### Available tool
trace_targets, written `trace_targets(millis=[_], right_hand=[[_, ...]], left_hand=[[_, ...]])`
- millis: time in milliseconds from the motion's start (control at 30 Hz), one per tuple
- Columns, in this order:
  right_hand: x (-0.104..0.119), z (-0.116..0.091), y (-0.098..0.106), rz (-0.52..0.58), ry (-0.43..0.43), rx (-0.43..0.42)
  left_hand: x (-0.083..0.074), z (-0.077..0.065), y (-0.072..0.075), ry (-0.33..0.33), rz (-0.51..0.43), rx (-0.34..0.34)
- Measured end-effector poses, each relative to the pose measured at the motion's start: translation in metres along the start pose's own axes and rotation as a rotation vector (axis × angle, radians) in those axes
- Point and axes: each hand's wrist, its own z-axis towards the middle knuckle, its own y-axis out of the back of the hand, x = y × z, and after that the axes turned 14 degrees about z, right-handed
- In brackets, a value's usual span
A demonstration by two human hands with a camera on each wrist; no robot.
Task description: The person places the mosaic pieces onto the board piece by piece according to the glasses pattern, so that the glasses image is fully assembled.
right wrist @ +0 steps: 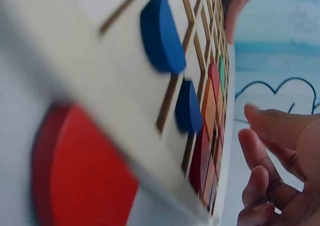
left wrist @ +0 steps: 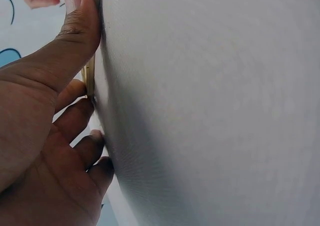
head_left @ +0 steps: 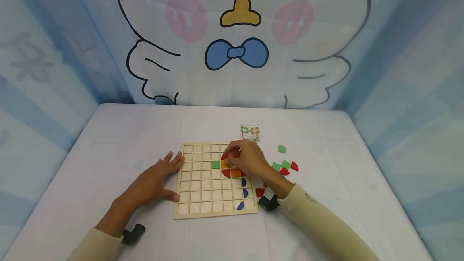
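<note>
My left hand (head_left: 157, 180) is spread, its thumb and fingertips against the left edge of the pale wooden grid board (head_left: 195, 196), unclenched. My right hand (head_left: 250, 158) arches over orange square tiles (head_left: 236, 172) at the board's upper right, thumb and forefinger slightly parted, nothing between. Beneath spreads a white-covered table (head_left: 344, 164); behind hangs a bird-printed curtain (head_left: 235, 85).
</note>
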Motion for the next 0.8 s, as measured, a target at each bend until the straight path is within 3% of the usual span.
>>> trace_targets(millis=[400,800], right_hand=[[-0.03,-0.01,0.05,-0.037,-0.029,-0.135],[-0.063,-0.019,0.092,-0.122,-0.123,-0.242]], left_hand=[[0.003,0.0,-0.001,0.0,-0.016,0.008],[0.001,-0.001,-0.001,-0.001,-0.017,0.001]])
